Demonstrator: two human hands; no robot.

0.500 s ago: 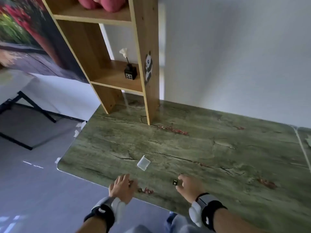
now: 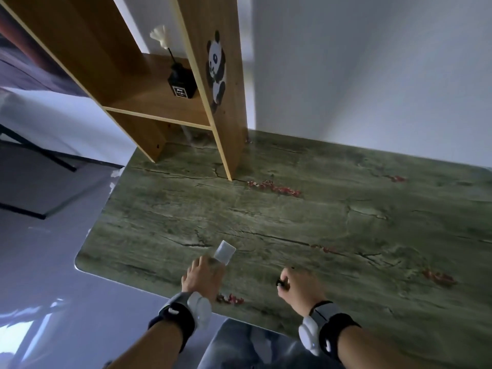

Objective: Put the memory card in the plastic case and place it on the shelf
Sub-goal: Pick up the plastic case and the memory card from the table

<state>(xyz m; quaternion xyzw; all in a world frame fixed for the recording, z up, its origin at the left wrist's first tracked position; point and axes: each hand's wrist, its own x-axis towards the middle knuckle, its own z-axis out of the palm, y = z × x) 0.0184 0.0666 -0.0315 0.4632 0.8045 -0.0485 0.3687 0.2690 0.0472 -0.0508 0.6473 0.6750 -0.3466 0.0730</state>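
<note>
A small clear plastic case (image 2: 225, 252) lies on the green table (image 2: 332, 225) near its front edge. My left hand (image 2: 203, 274) reaches over its near corner, fingertips touching it; whether they grip it I cannot tell. To the right, my right hand (image 2: 296, 286) rests on the table with its fingers pinched on a tiny black memory card (image 2: 280, 283), mostly hidden by the fingers. A wooden shelf unit (image 2: 159, 110) stands at the table's back left.
On the lower shelf board stands a black diffuser bottle (image 2: 182, 85) with a white flower stick. A panda sticker (image 2: 217, 70) marks the shelf's side panel. A white wall is behind. The table's left edge drops to grey floor with a black frame.
My left hand has moved forward from the table edge up to the plastic case. My right fingers have closed on the memory card. The view has shifted closer to the shelf.
</note>
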